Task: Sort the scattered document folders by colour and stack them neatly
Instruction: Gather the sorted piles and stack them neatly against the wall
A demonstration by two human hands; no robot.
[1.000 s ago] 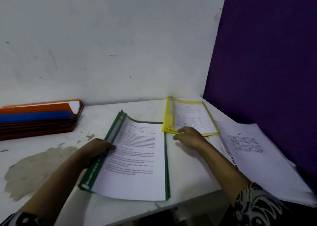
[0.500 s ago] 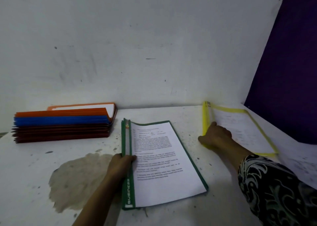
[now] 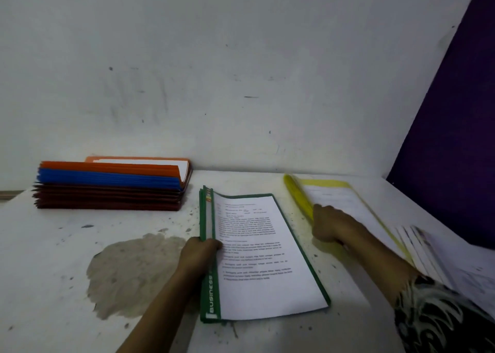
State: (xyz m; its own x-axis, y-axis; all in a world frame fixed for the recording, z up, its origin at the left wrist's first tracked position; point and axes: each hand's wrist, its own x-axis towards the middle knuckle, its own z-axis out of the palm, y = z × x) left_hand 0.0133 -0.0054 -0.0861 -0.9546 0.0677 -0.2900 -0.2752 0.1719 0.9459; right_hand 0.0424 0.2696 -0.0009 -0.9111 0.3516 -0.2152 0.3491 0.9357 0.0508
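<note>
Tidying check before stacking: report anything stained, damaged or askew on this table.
A large brownish patch mars the table left of the green folders, like a stain or worn paint. In the stack by the wall, the top orange folder sits offset from those below. Loose sheets right of the yellow folders lie fanned unevenly.

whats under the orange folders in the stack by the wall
Under the orange folders lie blue folders, then dark red folders down to the table. Only edges show; contents are covered.

Past my right hand (image 3: 330, 228), the yellow folders (image 3: 300, 197) blur; loose sheets (image 3: 455, 267) beside that wrist run off the frame. The fingers of my left hand (image 3: 199, 253) hide under the green folders (image 3: 211, 285), print by my thumb unreadable.
</note>
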